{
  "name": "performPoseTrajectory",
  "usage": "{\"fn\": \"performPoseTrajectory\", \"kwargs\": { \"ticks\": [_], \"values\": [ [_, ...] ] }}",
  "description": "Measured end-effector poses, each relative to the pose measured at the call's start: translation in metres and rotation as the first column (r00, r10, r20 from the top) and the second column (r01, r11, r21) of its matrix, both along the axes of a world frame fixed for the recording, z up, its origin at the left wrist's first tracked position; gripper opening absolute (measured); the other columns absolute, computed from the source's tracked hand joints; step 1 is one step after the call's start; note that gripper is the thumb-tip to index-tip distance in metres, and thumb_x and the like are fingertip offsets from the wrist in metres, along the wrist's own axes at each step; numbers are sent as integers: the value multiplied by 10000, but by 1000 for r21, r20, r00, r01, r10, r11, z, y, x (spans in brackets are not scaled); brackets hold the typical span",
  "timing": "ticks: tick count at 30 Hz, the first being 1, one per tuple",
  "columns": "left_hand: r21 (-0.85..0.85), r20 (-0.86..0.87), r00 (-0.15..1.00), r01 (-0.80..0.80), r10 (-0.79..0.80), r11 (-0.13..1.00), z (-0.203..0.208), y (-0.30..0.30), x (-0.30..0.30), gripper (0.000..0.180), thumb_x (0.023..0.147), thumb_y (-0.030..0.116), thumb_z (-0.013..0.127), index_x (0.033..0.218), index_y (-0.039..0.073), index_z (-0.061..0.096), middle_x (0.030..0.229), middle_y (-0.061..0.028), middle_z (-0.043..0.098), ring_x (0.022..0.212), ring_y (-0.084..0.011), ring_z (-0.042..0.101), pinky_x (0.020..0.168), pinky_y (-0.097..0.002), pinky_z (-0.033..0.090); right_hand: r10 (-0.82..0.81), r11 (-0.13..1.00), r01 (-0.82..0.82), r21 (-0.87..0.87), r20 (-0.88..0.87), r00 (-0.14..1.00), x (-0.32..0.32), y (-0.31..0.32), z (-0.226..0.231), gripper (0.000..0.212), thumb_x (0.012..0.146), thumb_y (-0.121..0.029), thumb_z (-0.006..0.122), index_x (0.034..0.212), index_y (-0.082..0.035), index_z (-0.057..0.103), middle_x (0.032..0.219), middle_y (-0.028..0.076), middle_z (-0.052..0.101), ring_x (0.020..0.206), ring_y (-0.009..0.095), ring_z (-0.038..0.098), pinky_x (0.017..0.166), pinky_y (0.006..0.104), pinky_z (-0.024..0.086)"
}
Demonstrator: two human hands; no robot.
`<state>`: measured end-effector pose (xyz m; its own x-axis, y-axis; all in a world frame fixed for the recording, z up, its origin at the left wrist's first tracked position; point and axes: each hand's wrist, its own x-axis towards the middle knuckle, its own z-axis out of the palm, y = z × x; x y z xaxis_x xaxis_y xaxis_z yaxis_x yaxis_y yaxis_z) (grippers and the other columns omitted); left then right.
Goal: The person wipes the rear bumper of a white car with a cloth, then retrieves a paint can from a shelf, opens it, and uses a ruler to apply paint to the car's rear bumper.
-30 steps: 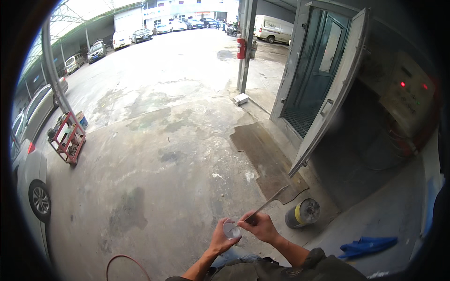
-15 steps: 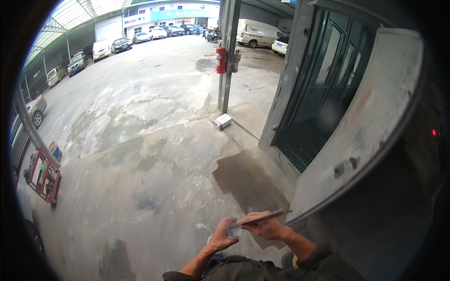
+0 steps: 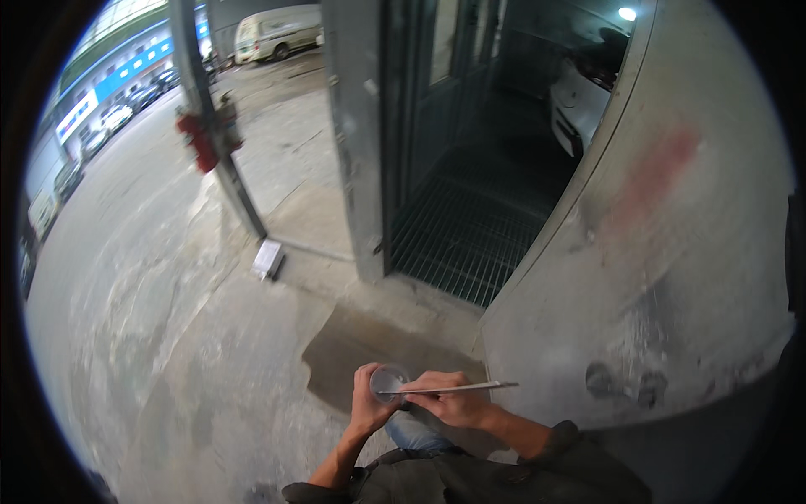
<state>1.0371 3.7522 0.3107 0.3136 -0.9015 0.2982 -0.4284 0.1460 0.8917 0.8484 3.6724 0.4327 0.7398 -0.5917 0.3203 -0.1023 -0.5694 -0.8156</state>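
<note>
My left hand (image 3: 366, 410) is wrapped round a small clear cup (image 3: 386, 380), its round mouth turned up toward me. My right hand (image 3: 453, 406), just beside it, grips a long thin flat stick (image 3: 483, 386). One end of the stick reaches into the cup; the other sticks out to the right past my knuckles. Some pale content seems to lie in the cup, though I cannot make out what it is. Both hands are close together in front of my body, over a brown patch (image 3: 344, 357) on the floor.
A large pale door panel (image 3: 579, 294) with a red smear stands close on my right. Beyond it is a doorway with a grated floor (image 3: 462, 244) and a white car (image 3: 575, 105). To the left are a post (image 3: 197, 76), a red fire extinguisher (image 3: 197, 143) and a white box (image 3: 268, 259).
My view has swung to the right, bringing the door panel closer and the car inside the doorway into sight. The stick now lies nearly level in the picture; both hands keep their holds.
</note>
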Motion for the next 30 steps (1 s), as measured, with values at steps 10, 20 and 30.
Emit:
{"fn": "performPoseTrajectory", "kwargs": {
  "ticks": [10,20,30],
  "values": [
    [126,-243,886,432,-394,893,9,-389,38,732,678,134,851,1313,25,504,1205,-166,591,1150,-321,616,1000,-409,498,-506,862,505,-37,-23,862,48,-338,-4,239,929,-267,744,980,-34,760,845,158,740,770,354,720,665,442,552],
    [57,-68,497,868,-865,494,56,-772,-36,819,645,154,934,1350,59,529,1301,-168,570,1228,-384,564,1033,-461,480,-850,525,845,-100,-123,513,-9,-613,61,194,955,-168,721,1119,-72,761,929,103,700,757,297,681,673,402,541],
    [48,-479,341,930,-809,363,191,-938,-108,759,638,162,940,1284,28,564,1248,-152,575,1139,-340,603,986,-425,496,-963,269,961,65,13,269,-53,-754,206,179,937,-137,738,1111,-110,764,973,85,710,814,296,706,685,367,547]
  ]
}}
